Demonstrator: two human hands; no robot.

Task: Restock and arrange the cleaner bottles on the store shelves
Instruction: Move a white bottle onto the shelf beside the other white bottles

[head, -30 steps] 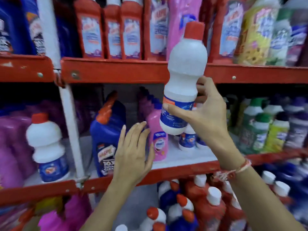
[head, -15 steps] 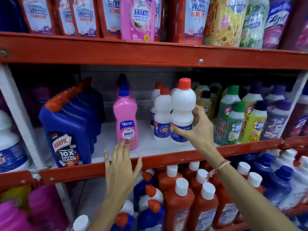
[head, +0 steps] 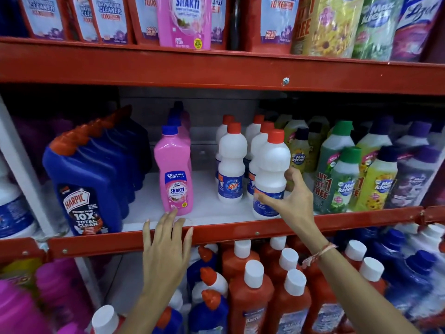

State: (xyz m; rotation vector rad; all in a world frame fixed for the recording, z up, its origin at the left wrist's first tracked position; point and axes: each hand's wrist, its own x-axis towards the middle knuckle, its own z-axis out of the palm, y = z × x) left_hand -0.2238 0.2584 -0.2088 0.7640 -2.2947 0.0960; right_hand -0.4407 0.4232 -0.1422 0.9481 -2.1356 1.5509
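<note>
My right hand (head: 289, 201) grips the lower part of a white cleaner bottle with a red cap (head: 271, 165), which stands upright near the front of the middle shelf (head: 240, 231). Behind and left of it stand several more white bottles with red caps (head: 231, 162). My left hand (head: 166, 244) rests flat with spread fingers on the shelf's red front edge, just below a pink Shakti bottle (head: 173, 169).
Blue Harpic bottles (head: 81, 179) fill the shelf's left side, green and purple Max Kleen bottles (head: 346, 174) the right. Refill pouches (head: 183, 20) line the upper shelf. Red and blue bottles with white caps (head: 250, 292) crowd the shelf below.
The white bottle came down from in front of the upper shelf and now stands on the middle shelf in front of the other white bottles. My left hand settled onto the shelf edge.
</note>
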